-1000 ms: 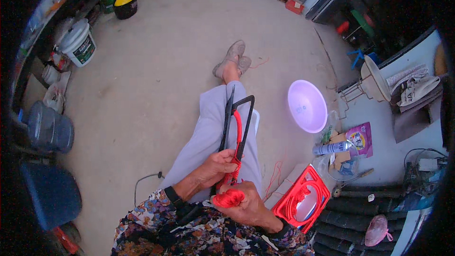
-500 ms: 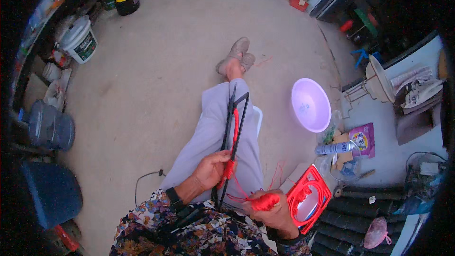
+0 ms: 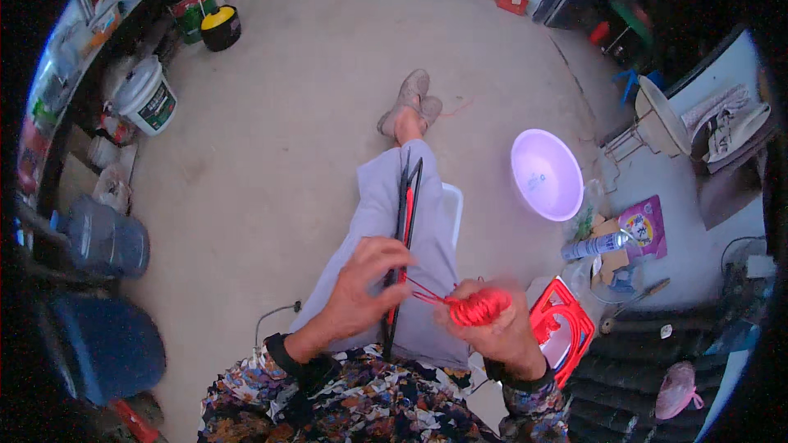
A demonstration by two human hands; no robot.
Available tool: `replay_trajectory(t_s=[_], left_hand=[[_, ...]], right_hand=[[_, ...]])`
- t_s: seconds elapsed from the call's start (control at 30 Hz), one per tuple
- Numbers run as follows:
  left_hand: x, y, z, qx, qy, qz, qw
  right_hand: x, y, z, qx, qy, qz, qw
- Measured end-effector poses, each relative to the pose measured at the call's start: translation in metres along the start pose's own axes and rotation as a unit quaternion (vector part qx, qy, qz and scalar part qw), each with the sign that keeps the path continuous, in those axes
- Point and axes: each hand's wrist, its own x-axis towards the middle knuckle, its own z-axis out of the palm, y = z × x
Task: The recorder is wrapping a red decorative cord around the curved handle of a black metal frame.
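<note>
A narrow black frame [image 3: 417,184] with long thin bars rests lengthwise over my grey-trousered lap. Red cord [image 3: 409,202] is wound along one of its bars. Beside the frame is my left hand [image 3: 353,285], its fingers curved and its thumb apart from them, with part of the frame hidden behind the fingertips. In my right hand [image 3: 519,341], a bundle of red cord [image 3: 478,308] is gripped, slightly blurred. Strands of cord run from this bundle across to the frame, near my left thumb.
A red-rimmed basket [image 3: 584,330] holding more red cord stands at my right. Beyond it are a lilac basin [image 3: 566,197], a spray can [image 3: 593,246] and a purple packet [image 3: 644,226]. Buckets, including a white one [image 3: 152,107], and a large blue container [image 3: 103,349] line the left.
My left hand has come off the wound part of the frame, and its fingers have spread. My right hand has risen with the cord bundle. The whole view has shifted slightly.
</note>
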Motion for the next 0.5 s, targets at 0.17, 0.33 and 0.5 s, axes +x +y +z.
replay_trajectory(t_s=[0.17, 0.33, 0.5], left_hand=[[0.0, -0.012, 0.002, -0.102, -0.027, -0.141, 0.984], [0.003, -0.04, -0.002, -0.417, 0.136, -0.338, 0.833], [0.001, -0.055, 0.001, -0.367, 0.117, -0.408, 0.828]], right_hand=[[0.023, 0.028, -0.002, 0.002, 0.078, -0.027, 0.997], [0.014, 0.065, -0.006, -0.247, -0.002, 0.021, 0.969], [0.011, 0.102, 0.032, -0.274, -0.174, -0.059, 0.944]])
